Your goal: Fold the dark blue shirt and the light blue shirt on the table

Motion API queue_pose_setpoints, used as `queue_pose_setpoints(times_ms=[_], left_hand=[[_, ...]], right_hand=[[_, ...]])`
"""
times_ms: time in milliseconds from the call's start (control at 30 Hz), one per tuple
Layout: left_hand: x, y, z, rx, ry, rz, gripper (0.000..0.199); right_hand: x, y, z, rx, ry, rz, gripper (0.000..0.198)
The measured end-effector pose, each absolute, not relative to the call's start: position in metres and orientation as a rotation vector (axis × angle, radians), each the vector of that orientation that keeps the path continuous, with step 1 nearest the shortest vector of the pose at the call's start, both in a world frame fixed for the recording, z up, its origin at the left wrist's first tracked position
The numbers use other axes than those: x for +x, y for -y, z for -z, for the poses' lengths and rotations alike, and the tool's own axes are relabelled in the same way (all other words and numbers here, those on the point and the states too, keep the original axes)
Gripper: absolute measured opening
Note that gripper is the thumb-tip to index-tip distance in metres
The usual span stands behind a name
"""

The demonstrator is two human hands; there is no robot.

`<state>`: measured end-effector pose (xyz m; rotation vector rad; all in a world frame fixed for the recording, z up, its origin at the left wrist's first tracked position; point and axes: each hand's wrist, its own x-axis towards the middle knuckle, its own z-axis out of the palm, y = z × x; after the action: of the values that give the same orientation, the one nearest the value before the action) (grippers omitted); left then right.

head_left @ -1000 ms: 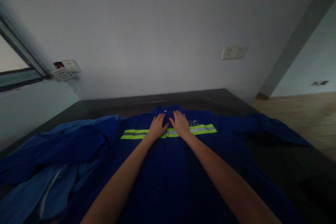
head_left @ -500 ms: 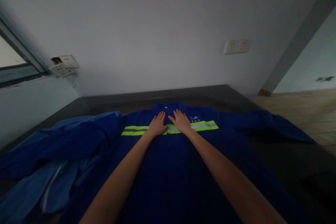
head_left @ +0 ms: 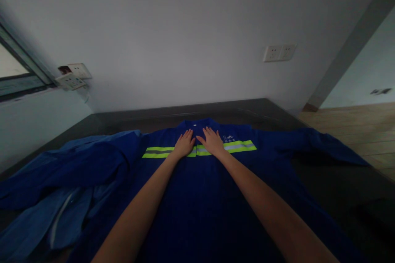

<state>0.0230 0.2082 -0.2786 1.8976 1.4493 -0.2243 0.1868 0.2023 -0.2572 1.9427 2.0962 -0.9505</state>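
A dark blue work jacket [head_left: 197, 189] lies spread front side up, its collar [head_left: 197, 123] at the far end and its sleeves out to both sides. Across the chest runs a yellow-green reflective band [head_left: 159, 152] with a grey middle stripe. My left hand [head_left: 184, 143] rests flat on the chest just left of the front opening, fingers stretched toward the collar. On the other side of the opening, my right hand [head_left: 212, 141] lies flat too, partly over the band and beside a white printed logo [head_left: 228, 138]. Both hands are open and hold nothing.
Beneath the jacket is a dark table [head_left: 256, 109], its far edge by a pale wall. A lighter blue garment [head_left: 40, 218] lies at the left, partly under the jacket's sleeve. Wall sockets [head_left: 279, 52] and a power strip [head_left: 70, 81] are beyond the table. At right is a tiled floor [head_left: 354, 125].
Both hands stay flat on the jacket's chest in almost the same place. The view has shifted very slightly; nothing was taken hold of or let go.
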Motion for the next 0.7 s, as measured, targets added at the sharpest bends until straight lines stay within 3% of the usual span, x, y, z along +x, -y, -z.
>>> queue_pose_setpoints(times_ms=[367,700], left_hand=[[0.021,-0.204,0.269,1.976,-1.47,0.284,0.058],[0.021,-0.201,0.265,1.898,-1.692,0.173,0.05]], right_hand=[[0.186,-0.201,0.257,1.809,-2.019,0.958,0.087],[0.186,-0.2,0.256,1.797,-2.02,0.941,0.079]])
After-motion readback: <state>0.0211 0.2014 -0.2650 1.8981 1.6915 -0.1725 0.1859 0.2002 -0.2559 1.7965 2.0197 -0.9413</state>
